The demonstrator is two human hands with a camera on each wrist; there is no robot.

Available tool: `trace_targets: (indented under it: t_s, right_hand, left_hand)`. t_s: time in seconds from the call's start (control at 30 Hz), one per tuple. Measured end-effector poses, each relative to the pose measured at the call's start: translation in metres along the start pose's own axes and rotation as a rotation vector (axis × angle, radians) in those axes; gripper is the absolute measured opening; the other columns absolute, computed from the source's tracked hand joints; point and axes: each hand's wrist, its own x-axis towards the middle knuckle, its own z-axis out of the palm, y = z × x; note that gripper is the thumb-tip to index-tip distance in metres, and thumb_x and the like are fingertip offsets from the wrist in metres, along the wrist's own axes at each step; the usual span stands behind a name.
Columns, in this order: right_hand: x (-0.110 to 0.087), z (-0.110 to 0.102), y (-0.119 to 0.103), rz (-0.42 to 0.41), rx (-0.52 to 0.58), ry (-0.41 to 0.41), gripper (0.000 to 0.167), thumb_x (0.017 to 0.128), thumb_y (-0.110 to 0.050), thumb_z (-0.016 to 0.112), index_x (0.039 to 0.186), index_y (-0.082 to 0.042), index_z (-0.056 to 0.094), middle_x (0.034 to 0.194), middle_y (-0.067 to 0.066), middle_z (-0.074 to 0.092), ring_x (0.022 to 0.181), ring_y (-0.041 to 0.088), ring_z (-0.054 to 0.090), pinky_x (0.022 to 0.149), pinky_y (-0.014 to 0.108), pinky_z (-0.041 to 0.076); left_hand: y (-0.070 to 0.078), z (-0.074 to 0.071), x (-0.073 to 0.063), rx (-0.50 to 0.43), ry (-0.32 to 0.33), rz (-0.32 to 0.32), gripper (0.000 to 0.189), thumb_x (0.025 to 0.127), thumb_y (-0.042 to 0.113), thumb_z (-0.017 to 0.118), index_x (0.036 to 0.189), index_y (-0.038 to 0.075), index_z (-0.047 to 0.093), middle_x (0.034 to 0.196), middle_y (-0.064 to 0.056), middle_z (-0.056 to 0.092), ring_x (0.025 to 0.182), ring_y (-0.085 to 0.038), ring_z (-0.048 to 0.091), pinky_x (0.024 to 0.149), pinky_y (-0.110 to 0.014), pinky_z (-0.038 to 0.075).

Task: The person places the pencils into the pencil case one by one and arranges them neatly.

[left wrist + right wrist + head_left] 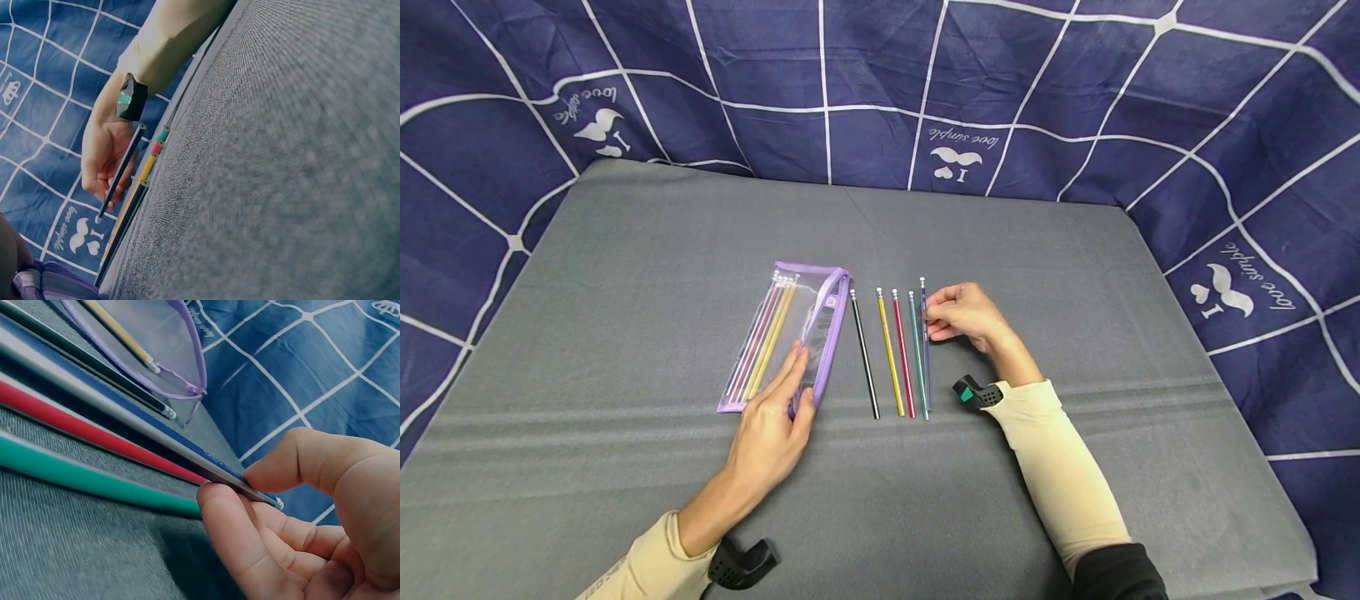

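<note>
My right hand [966, 317] pinches a dark blue pencil [134, 419] between thumb and fingers, near its eraser end. In the left wrist view that pencil is lifted above the others. Beneath it lies a row of a green pencil [918, 354], a red pencil [903, 354], a yellow pencil [891, 352] and a black pencil [865, 354]. My left hand [772, 429] rests on the lower part of a clear, purple-edged pencil pouch [831, 350], its fingers extended over the plastic. Inside the pouch, several red and yellow pencils [770, 333] lie side by side, erasers toward the far end.
A grey cloth-covered table [662, 250] lies under everything, with shallow creases running across it. Navy curtains [880, 75] with white grid lines hang along its far edge and sides. Black wrist bands [977, 392] sit on both sleeves.
</note>
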Motion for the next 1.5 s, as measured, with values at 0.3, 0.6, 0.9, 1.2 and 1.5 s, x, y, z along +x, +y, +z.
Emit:
trace_targets:
  t_s: [0.3,0.6,0.9,1.2,1.5]
  right_hand:
    - [0.001,0.009,-0.004,-0.016,0.013,0.010,0.018,0.084,0.009,0.056,0.101,0.014,0.057,0.068,0.007,0.063,0.054,0.012,0.064,0.055,0.023,0.058]
    - [0.005,0.018,-0.007,-0.010,0.045,0.018,0.016,0.083,0.009,0.057,0.099,0.011,0.057,0.068,0.007,0.063,0.053,0.012,0.064,0.054,0.023,0.058]
    - [0.007,0.035,-0.013,-0.028,0.072,0.018,0.016,0.084,0.010,0.054,0.099,0.010,0.058,0.069,0.008,0.063,0.052,0.012,0.063,0.053,0.023,0.058]
    - [0.011,0.053,-0.012,-0.040,0.115,-0.003,0.015,0.083,0.011,0.055,0.097,0.009,0.059,0.068,0.009,0.064,0.052,0.012,0.064,0.052,0.023,0.057]
    - [0.014,0.067,-0.014,-0.040,0.141,0.012,0.015,0.084,0.011,0.058,0.099,0.010,0.060,0.068,0.010,0.064,0.051,0.013,0.064,0.051,0.023,0.057]
  left_hand:
    - [0.002,0.001,0.000,0.005,-0.004,-0.004,0.050,0.085,-0.006,0.065,0.135,-0.008,0.055,0.141,-0.018,0.053,0.125,-0.031,0.055,0.099,-0.049,0.045]
    - [0.002,0.001,0.000,0.013,0.004,0.002,0.050,0.085,-0.006,0.064,0.135,-0.007,0.056,0.141,-0.017,0.054,0.124,-0.031,0.055,0.098,-0.048,0.046]
    - [0.001,0.001,0.000,0.007,0.001,-0.010,0.050,0.086,-0.006,0.065,0.135,-0.007,0.056,0.141,-0.018,0.053,0.126,-0.031,0.054,0.101,-0.046,0.042]
    - [0.003,0.002,0.000,-0.004,-0.009,-0.017,0.050,0.086,-0.007,0.063,0.135,-0.007,0.056,0.140,-0.020,0.054,0.125,-0.032,0.054,0.101,-0.046,0.042]
    - [0.002,0.003,-0.001,-0.005,0.001,0.000,0.050,0.085,-0.007,0.064,0.135,-0.008,0.056,0.140,-0.020,0.054,0.124,-0.033,0.055,0.102,-0.044,0.042]
